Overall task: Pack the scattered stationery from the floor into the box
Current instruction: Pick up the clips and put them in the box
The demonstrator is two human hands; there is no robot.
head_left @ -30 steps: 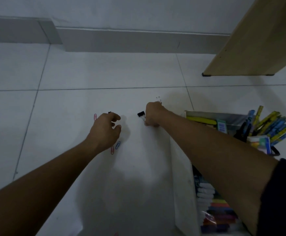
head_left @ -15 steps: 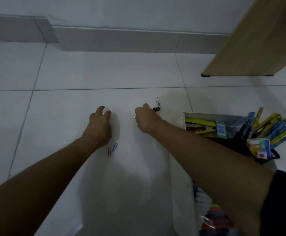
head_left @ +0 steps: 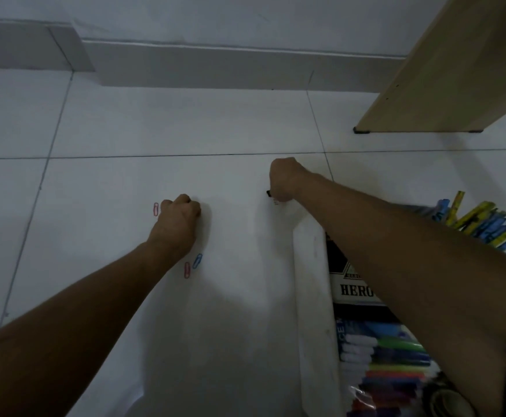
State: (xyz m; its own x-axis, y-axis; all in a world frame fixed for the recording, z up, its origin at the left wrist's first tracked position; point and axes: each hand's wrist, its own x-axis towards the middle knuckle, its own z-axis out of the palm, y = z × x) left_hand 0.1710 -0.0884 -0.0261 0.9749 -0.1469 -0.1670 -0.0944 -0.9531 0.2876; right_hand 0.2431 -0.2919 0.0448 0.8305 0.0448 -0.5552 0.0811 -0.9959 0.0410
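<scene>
My left hand (head_left: pixel 177 225) rests on the white floor tiles as a closed fist, and what it may hold is hidden. A pink paper clip (head_left: pixel 155 209) lies just left of it. A red paper clip (head_left: pixel 187 269) and a blue paper clip (head_left: pixel 197 260) lie by its wrist. My right hand (head_left: pixel 284 179) is a fist farther ahead, with a small black binder clip (head_left: pixel 268 193) sticking out under its fingers. The white box (head_left: pixel 314 296) stands at the right under my right forearm, holding marker packs and other stationery.
Yellow and blue pens (head_left: pixel 483 224) poke out of the box's far right side. A roll of tape (head_left: pixel 447 401) sits in its near corner. A wooden furniture panel (head_left: pixel 456 79) stands at the back right. A wall skirting (head_left: pixel 215 67) runs across the back.
My right hand has moved forward over the spot where small black clips lay and closed into a fist. My left hand's fingers have curled shut. The pink clip shows again at its left.
</scene>
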